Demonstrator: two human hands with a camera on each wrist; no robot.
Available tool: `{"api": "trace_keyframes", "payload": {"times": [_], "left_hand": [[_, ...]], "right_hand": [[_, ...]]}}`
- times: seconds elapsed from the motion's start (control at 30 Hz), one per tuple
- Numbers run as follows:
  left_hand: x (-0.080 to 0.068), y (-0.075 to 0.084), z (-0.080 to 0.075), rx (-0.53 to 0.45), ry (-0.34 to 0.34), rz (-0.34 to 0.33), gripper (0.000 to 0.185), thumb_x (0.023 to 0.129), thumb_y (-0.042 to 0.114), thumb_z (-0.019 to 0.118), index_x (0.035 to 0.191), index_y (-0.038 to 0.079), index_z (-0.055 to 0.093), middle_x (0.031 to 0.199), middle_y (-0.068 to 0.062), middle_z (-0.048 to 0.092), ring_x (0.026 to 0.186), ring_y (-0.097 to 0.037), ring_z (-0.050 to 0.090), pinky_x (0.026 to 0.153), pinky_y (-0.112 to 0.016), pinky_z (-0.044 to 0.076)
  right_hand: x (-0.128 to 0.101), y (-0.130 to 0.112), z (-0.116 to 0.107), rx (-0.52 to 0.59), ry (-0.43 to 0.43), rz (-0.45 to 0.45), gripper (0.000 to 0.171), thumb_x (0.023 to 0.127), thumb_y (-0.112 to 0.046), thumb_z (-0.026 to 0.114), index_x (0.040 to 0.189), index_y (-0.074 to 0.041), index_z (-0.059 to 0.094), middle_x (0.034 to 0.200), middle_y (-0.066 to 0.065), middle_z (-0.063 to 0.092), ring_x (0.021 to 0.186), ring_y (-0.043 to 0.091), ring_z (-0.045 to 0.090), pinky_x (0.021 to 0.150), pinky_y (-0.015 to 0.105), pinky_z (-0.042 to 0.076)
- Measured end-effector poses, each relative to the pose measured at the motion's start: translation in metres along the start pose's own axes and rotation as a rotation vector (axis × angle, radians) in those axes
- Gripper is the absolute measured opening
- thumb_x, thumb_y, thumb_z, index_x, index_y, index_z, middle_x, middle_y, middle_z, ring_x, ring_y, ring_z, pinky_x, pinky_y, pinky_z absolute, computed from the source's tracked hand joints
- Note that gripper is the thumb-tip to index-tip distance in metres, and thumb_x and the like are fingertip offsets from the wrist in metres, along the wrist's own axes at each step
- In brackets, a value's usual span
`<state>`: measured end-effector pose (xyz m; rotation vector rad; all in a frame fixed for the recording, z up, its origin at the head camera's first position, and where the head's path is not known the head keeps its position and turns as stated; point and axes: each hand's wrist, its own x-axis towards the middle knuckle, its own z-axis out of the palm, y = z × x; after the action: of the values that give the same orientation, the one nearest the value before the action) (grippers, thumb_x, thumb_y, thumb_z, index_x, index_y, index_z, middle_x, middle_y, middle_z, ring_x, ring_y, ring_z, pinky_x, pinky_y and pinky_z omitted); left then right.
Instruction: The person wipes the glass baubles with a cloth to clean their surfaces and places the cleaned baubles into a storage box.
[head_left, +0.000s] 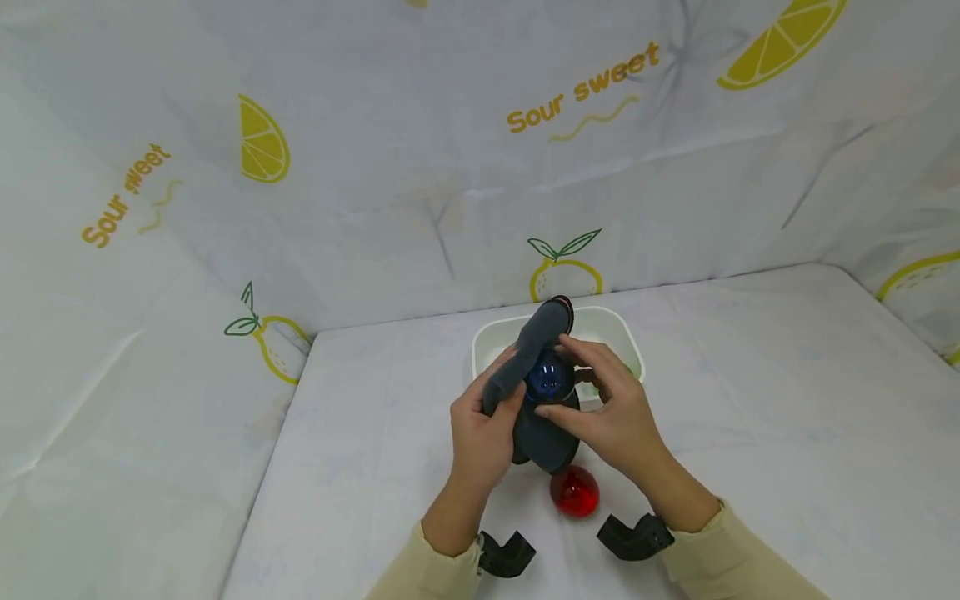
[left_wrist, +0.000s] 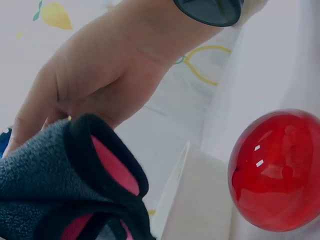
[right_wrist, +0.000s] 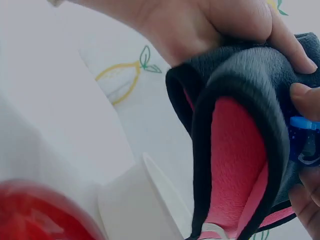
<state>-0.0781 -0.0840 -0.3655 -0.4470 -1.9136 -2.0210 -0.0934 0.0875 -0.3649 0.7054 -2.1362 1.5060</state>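
A dark grey towel (head_left: 543,433) with black edging hangs folded from my left hand (head_left: 483,429), which grips it between thumb and fingers. Its pink underside (right_wrist: 237,165) shows in the right wrist view. My right hand (head_left: 611,408) holds a clear blue ball (head_left: 551,377) by its right side, thumb below and fingers above. The ball lies against the towel, and part of it is covered by the right fingers (right_wrist: 307,102). On the table just in front of the towel's lower end sits a shiny clear red ball (head_left: 575,492), touched by neither hand.
Behind the hands stands a white basin (head_left: 483,342), with something green (head_left: 634,367) partly seen at its right side. A white cloth with lemon prints covers the table (head_left: 360,467) and the wall behind. Black camera mounts (head_left: 636,537) sit on both wrists.
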Motion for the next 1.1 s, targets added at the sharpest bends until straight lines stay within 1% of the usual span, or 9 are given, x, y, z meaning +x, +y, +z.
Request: {"api": "trace_keyframes", "payload": {"times": [0.13,0.23,0.43,0.5,0.57,0.67,0.77,0.97,1.1], "left_hand": [[-0.0019,0.0004,0.002,0.007,-0.008,0.032,0.039,0.095,0.003,0.061,0.134,0.006,0.06,0.144,-0.006,0.055,0.132,-0.022,0.054,0.105,-0.037,0.046],[-0.0024,0.0012,0.0028,0.008,-0.011,0.051,0.039,0.094,0.001,0.062,0.133,0.005,0.06,0.144,-0.006,0.054,0.132,-0.023,0.053,0.106,-0.037,0.046],[-0.0015,0.0016,0.0038,-0.01,-0.021,0.075,0.039,0.093,-0.001,0.063,0.132,0.003,0.061,0.144,-0.006,0.054,0.133,-0.023,0.053,0.106,-0.038,0.045],[-0.0017,0.0014,0.0037,-0.017,-0.029,0.079,0.039,0.093,-0.001,0.063,0.132,0.003,0.061,0.144,-0.006,0.054,0.133,-0.024,0.052,0.107,-0.038,0.044],[-0.0022,0.0014,0.0034,-0.019,-0.035,0.079,0.04,0.094,0.0,0.063,0.133,0.003,0.06,0.145,-0.006,0.054,0.133,-0.024,0.052,0.107,-0.038,0.044],[-0.0028,0.0021,0.0028,-0.01,-0.042,0.07,0.04,0.094,0.001,0.063,0.134,0.004,0.06,0.145,-0.006,0.053,0.133,-0.023,0.052,0.106,-0.038,0.045],[-0.0027,0.003,0.0019,0.016,-0.042,0.052,0.04,0.094,0.002,0.063,0.135,0.005,0.06,0.145,-0.005,0.053,0.132,-0.022,0.053,0.104,-0.038,0.047],[-0.0018,0.0033,0.0,0.035,-0.044,0.017,0.04,0.096,0.005,0.062,0.135,0.007,0.06,0.145,-0.003,0.054,0.132,-0.019,0.053,0.104,-0.038,0.047],[-0.0015,0.0042,-0.001,0.023,-0.044,0.011,0.039,0.096,0.006,0.061,0.135,0.007,0.06,0.144,-0.003,0.054,0.132,-0.019,0.053,0.105,-0.037,0.046]], "right_hand": [[-0.0019,-0.0025,0.0015,0.104,0.028,0.131,0.074,0.068,0.003,0.088,0.133,-0.006,0.054,0.126,0.009,0.062,0.105,0.008,0.061,0.092,0.013,0.049],[-0.0024,-0.0027,0.0021,0.176,0.045,0.222,0.065,0.07,0.003,0.086,0.127,-0.004,0.056,0.122,0.008,0.063,0.101,0.01,0.062,0.091,0.015,0.051],[-0.0014,-0.0016,0.0005,0.288,0.045,0.364,0.051,0.079,0.001,0.079,0.125,0.0,0.056,0.117,0.006,0.066,0.098,0.011,0.065,0.087,0.018,0.054],[-0.0013,-0.0017,-0.0008,0.322,0.039,0.401,0.048,0.083,0.0,0.076,0.126,-0.001,0.056,0.117,0.002,0.067,0.099,0.012,0.066,0.087,0.02,0.055],[-0.0015,-0.0023,-0.0022,0.339,0.033,0.416,0.046,0.084,-0.001,0.075,0.127,-0.001,0.056,0.117,0.0,0.068,0.099,0.013,0.066,0.087,0.021,0.055],[-0.0013,-0.0035,-0.0039,0.32,0.031,0.4,0.046,0.084,-0.001,0.075,0.127,-0.001,0.057,0.117,0.0,0.068,0.099,0.013,0.066,0.087,0.021,0.055],[-0.001,-0.0041,-0.0045,0.266,0.032,0.359,0.049,0.082,-0.001,0.077,0.127,-0.002,0.059,0.118,0.003,0.067,0.098,0.012,0.065,0.087,0.019,0.055],[-0.0022,-0.0068,-0.0049,0.177,0.018,0.237,0.056,0.076,0.002,0.081,0.128,-0.006,0.062,0.116,0.008,0.067,0.095,0.011,0.063,0.085,0.017,0.053],[-0.0019,-0.0078,-0.0056,0.136,-0.009,0.147,0.061,0.073,0.003,0.084,0.129,-0.009,0.063,0.12,0.007,0.067,0.099,0.008,0.062,0.088,0.016,0.052]]}}
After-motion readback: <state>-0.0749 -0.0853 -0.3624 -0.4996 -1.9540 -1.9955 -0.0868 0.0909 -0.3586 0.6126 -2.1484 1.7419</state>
